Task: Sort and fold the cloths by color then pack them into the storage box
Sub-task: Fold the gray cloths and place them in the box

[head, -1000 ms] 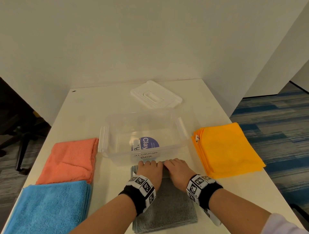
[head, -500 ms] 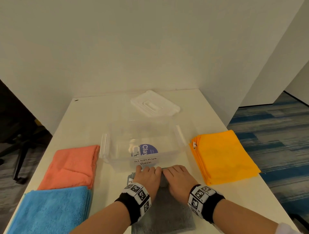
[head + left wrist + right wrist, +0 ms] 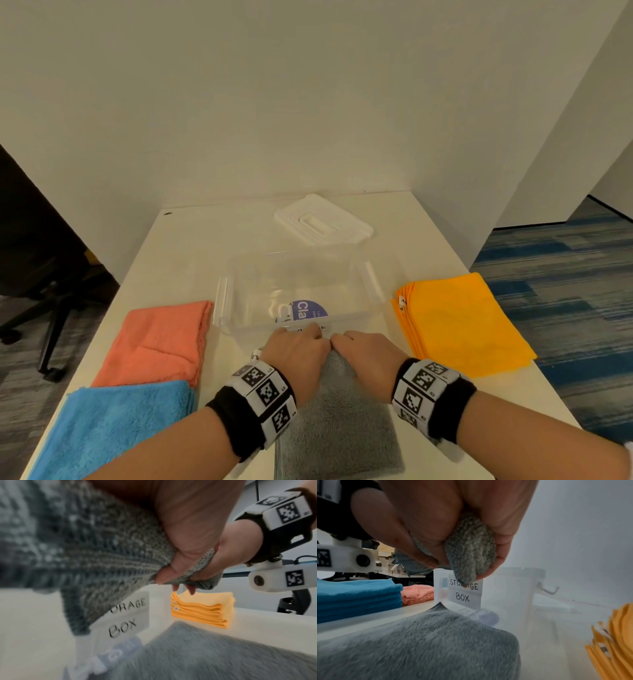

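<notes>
A folded grey cloth point(image 3: 337, 421) lies on the white table in front of the clear storage box point(image 3: 298, 291). My left hand point(image 3: 301, 346) and my right hand point(image 3: 359, 349) sit side by side at its far edge, each pinching a bunch of grey cloth point(image 3: 102, 547) and lifting that end off the table. In the right wrist view the fingers point(image 3: 498, 524) curl round a grey fold point(image 3: 471, 550) just before the box's label point(image 3: 464, 592). The box holds no cloths.
An orange stack point(image 3: 459, 322) lies right of the box, a salmon stack point(image 3: 157, 339) left of it, a blue stack point(image 3: 109, 428) at the near left. The white lid point(image 3: 322, 219) rests behind the box. A chair point(image 3: 44, 274) stands off the table's left.
Both hands went from lying flat on the grey cloth's far edge to pinching it and raising that end. The head view tilted up.
</notes>
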Demonstrator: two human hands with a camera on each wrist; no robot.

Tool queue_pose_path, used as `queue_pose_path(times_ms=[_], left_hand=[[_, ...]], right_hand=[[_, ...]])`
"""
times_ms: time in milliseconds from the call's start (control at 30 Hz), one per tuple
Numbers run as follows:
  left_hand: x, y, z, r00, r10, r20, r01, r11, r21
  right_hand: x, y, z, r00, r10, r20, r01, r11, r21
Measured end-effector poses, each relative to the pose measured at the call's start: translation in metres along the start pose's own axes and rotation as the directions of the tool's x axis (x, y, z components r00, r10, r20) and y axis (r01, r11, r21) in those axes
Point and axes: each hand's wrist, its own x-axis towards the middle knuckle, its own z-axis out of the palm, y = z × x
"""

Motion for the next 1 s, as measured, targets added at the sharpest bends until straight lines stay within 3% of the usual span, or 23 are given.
queue_pose_path(times_ms=[133,400,567,700,867,1000], left_hand=[[0.009,-0.011,-0.019,0.998,-0.027,-0.052,0.029,0.998,0.051],[0.036,-0.034,-0.041,0.999,-0.038,-0.037,0.042,0.991,0.124],[0.053,-0.041,-0.039,0.999,-0.010,-0.040,0.013,0.997,0.081],[0.067,-0.043,-0.034,0.998,-0.066,0.019,0.066,0.997,0.042],[0.087,-0.048,-0.029,0.993,-0.110,0.029,0.107,0.989,0.101],[0.098,-0.064,-0.024,0.979,-0.147,0.142,0.130,0.984,0.124]], right_hand=[[0.012,0.001,-0.023,0.999,-0.040,0.006,0.040,0.999,-0.034],[0.044,0.010,-0.057,0.999,-0.040,-0.016,0.033,0.947,-0.319],[0.068,0.027,-0.056,0.999,-0.018,-0.036,0.004,0.930,-0.369],[0.080,0.041,-0.044,0.998,0.022,-0.057,-0.039,0.945,-0.324],[0.082,0.059,-0.038,0.989,0.131,-0.069,-0.144,0.956,-0.255],[0.074,0.078,-0.037,0.918,0.391,-0.063,-0.395,0.915,-0.080]])
